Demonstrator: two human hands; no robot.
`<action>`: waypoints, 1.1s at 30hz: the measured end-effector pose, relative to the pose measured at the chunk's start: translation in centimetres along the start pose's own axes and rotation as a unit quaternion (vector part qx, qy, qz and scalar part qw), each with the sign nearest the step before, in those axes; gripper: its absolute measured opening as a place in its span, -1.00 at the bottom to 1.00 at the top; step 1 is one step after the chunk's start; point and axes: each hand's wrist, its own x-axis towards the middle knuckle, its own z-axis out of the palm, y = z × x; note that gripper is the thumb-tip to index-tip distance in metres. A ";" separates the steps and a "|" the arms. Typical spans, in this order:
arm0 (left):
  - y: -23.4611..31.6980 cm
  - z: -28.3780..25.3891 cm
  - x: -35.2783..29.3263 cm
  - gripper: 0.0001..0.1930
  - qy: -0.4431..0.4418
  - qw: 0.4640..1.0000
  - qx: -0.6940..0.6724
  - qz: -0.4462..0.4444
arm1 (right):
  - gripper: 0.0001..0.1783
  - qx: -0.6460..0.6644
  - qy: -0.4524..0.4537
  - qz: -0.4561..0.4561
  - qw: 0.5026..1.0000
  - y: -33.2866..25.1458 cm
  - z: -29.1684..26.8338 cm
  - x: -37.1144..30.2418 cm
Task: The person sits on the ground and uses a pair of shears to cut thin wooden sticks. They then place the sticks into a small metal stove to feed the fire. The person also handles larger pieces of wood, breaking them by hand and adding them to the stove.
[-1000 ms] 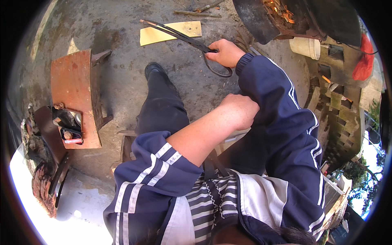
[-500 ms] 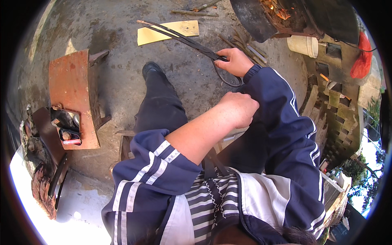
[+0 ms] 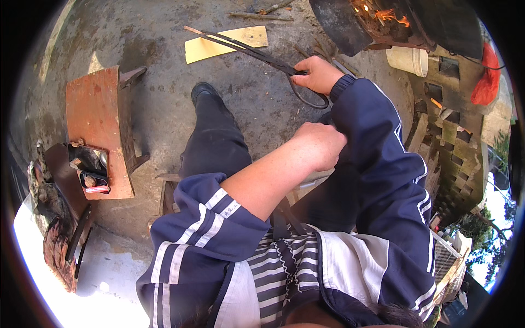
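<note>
My right hand (image 3: pixel 319 75) is closed around long black metal tongs (image 3: pixel 262 57), with one looped handle (image 3: pixel 317 103) hanging below the fingers. The tongs' thin arms reach left over a yellow board (image 3: pixel 240 39) on the floor. They end in a reddish-brown tip, too small to make out clearly. My left hand (image 3: pixel 321 144) is curled in a fist near my right sleeve and knee, its fingertips turned out of sight. Nothing sticks out of that fist.
Flames burn in a dark metal stove (image 3: pixel 385 22) at the upper right, with a whitish bucket (image 3: pixel 407 60) beside it. Sticks (image 3: pixel 262 17) lie on the concrete. A reddish wooden bench (image 3: pixel 93 120) at left bears a black tray (image 3: pixel 90 158). A perforated block wall (image 3: pixel 451 158) stands at right.
My right hand has shifted slightly right and up, and the tongs' arms and handles have spread a little apart. More flame shows in the stove. My left hand has stayed put.
</note>
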 end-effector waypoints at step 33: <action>-27.3 -11.2 -9.1 -0.70 0.396 0.873 -0.055 -0.278 | -0.53 0.481 -0.089 0.190 0.851 8.3 8.1 -22.0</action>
